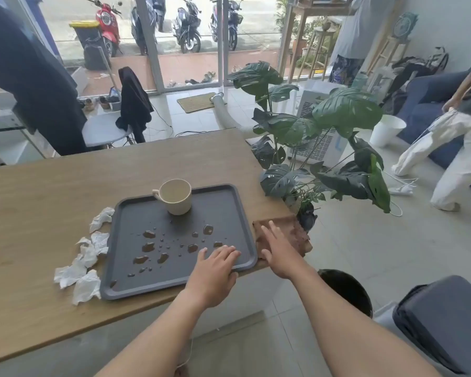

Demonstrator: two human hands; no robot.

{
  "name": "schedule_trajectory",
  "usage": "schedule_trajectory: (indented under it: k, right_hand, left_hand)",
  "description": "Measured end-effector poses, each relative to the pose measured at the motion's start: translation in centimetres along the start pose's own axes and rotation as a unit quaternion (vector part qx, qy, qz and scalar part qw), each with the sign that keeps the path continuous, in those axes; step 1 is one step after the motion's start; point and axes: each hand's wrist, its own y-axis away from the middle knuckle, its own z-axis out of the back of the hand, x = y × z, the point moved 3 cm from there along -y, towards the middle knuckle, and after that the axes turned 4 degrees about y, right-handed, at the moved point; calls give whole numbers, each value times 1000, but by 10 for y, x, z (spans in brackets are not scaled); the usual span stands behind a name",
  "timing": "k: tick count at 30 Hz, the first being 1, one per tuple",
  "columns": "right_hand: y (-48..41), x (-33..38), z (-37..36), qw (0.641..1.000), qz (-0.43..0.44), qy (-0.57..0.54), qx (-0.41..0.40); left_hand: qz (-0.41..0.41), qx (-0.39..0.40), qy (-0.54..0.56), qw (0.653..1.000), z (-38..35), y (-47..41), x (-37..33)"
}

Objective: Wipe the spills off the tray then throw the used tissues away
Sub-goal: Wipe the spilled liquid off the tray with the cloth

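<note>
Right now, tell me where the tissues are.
In the head view, the tissues lie crumpled on the table, strung along the left edge of the tray, outside it.

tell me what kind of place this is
Probably a home's ground-floor front living room: a blue sofa and a big potted plant beside a wooden table, with glass doors opening onto a street of parked motorbikes.
</note>
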Motion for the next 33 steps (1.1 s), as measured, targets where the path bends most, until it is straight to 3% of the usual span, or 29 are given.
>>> schedule_trajectory:
  k: [3,9,17,22,33]
  right_hand:
    - [1,-7,-7,997,9,79,-14]
    - [1,3,-5,981,-50,123,-144]
    - [-20,0,-1,981,-128,108,-96]
    - [-22,-2,-18,987,-109,103,-61]
    - [-24,1,-19,973,-123,145,-128]
  left_hand:
    - [-10,-2,-2,1000,-6,1,0]
    - [-10,-22,-6,1000,-8,-2,10]
    - [-3,-22,14,1000,-7,4,19]
    - [9,-37,4,999,1,0,34]
    - [13,-39,36,999,-10,-4,25]
